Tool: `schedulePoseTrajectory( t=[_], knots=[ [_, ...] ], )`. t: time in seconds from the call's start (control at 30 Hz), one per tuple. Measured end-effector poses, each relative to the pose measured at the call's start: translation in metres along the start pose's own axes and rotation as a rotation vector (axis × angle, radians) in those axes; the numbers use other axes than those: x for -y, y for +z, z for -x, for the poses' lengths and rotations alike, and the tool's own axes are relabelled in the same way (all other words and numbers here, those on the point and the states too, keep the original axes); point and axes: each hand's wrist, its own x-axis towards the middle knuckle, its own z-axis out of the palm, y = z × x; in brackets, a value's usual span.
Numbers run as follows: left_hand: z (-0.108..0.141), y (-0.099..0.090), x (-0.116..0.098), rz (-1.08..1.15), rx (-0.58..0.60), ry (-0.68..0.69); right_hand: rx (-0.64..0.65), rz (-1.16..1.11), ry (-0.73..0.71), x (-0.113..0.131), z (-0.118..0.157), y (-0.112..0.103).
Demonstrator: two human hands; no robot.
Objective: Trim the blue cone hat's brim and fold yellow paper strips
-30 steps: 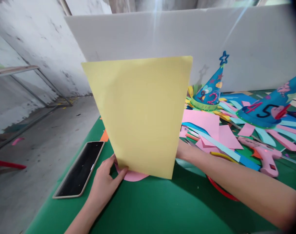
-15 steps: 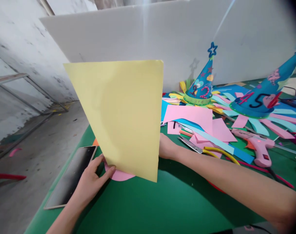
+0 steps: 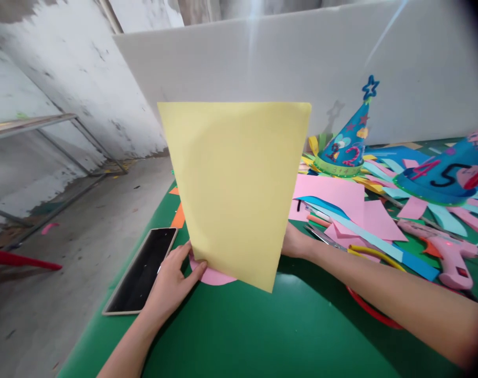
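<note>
A large yellow sheet of paper (image 3: pixel 236 189) stands upright in front of me, its lower edge close to the table. My left hand (image 3: pixel 179 273) pinches its lower left corner, thumb in front. Under that corner, by my thumb, a rounded pink paper piece (image 3: pixel 217 277) lies partly hidden. My right hand (image 3: pixel 296 242) reaches behind the right edge of the sheet, which hides its fingers. To the left of my left hand lies a black phone (image 3: pixel 144 275) with a pale frame.
Two blue cone party hats (image 3: pixel 347 137) with fringes stand at the back right. Scissors with yellow handles (image 3: pixel 374 254), pink paper (image 3: pixel 333 194) and a pink glue gun (image 3: pixel 443 249) lie on the green table (image 3: pixel 262 336). A white board (image 3: pixel 239 63) rises behind.
My view has turned left, so everything sits further right. The yellow sheet now faces me more squarely. Both hands keep about the same places at it.
</note>
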Motion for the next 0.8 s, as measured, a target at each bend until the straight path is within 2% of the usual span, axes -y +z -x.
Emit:
schedulePoseTrajectory(
  t=[0.17,0.33,0.43,0.6,0.8],
  knots=[
    [0.001,-0.001,-0.004,0.011,0.013,0.012,0.17,0.025,-0.15,0.017,0.013,-0.02],
    [0.002,-0.001,-0.007,0.005,0.011,-0.015,0.3,0.131,-0.229,0.024,0.019,-0.025],
    [0.003,-0.002,-0.011,0.001,0.012,-0.041,0.283,0.191,-0.232,0.023,0.018,-0.021],
    [0.003,-0.004,-0.017,0.009,0.016,-0.077,0.179,0.272,-0.165,0.021,0.017,-0.014],
    [0.003,-0.004,-0.015,0.036,0.018,-0.079,0.131,0.36,-0.078,0.018,0.011,-0.015]
  ],
)
